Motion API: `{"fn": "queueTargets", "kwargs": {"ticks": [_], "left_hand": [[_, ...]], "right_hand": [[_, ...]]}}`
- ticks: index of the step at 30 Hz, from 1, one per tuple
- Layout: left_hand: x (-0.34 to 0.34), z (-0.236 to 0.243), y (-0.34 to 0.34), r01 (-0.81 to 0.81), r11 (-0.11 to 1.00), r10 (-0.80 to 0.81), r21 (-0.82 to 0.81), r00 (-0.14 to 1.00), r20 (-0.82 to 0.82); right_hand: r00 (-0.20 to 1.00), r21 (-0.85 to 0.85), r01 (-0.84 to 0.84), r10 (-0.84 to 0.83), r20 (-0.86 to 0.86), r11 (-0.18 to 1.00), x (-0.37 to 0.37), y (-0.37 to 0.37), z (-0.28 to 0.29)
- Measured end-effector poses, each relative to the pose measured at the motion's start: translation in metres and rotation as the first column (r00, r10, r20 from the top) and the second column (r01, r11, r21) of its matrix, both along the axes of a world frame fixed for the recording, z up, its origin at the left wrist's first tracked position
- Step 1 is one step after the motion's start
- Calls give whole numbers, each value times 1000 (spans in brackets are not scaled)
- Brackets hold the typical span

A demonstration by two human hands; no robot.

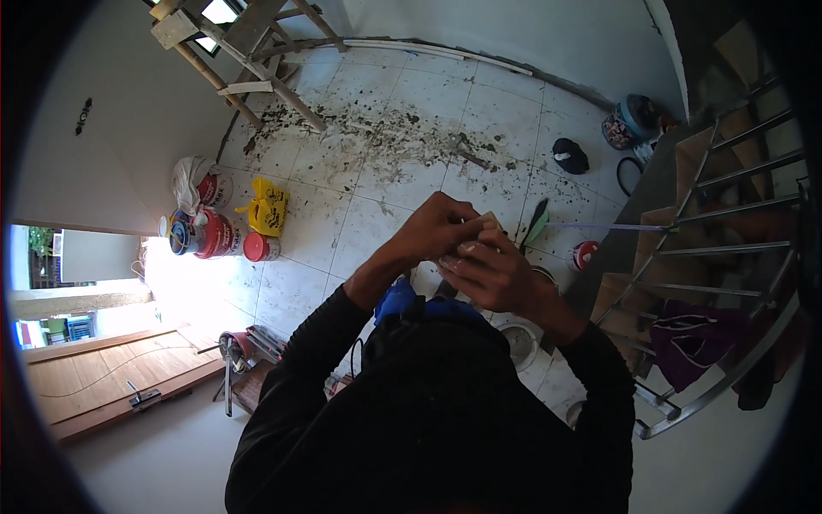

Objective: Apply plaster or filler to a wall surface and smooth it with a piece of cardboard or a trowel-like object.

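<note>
Two hands meet above a dusty white tile floor [368, 188], which serves as landmark: the left hand [432, 227] and the right hand [492, 274] both pinch one small pale, blocky object [481, 236], mostly hidden by fingers, so its material is hard to make out. Far left on that floor stand red round paint cans [218, 236] beside a crumpled yellow bag [268, 207]; a small red tin [585, 254] sits right, by a metal stair railing [728, 257].

Paint cans [210, 231] cluster at the frame's left on the tiled floor [411, 111], a bag [268, 207] just right of them. Staircase [728, 257] at right; door [111, 377] lies lower left; debris [385, 133] upper centre.
</note>
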State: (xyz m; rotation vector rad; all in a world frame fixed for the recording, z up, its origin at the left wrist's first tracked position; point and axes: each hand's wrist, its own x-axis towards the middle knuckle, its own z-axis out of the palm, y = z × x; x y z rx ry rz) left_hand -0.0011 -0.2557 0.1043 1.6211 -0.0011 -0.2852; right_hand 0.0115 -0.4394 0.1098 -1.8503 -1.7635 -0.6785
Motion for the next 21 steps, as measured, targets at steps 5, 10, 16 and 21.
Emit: {"fn": "queueTargets", "kwargs": {"ticks": [5,10,16,21], "left_hand": [[-12,15,-17,-130,991,134,-36,977,168],[-6,3,-19,-74,997,74,-8,997,26],[38,-12,1,41,999,-35,29,983,-181],[113,114,-19,-72,900,-25,431,976,215]], "right_hand": [[999,-54,-46,46,-10,997,6,-12,9],[993,-143,-108,101,-57,984,4,-15,9],[867,-9,57,-54,-495,998,23,-17,17],[-107,-26,751,82,-991,659,50,15,-15]]}}
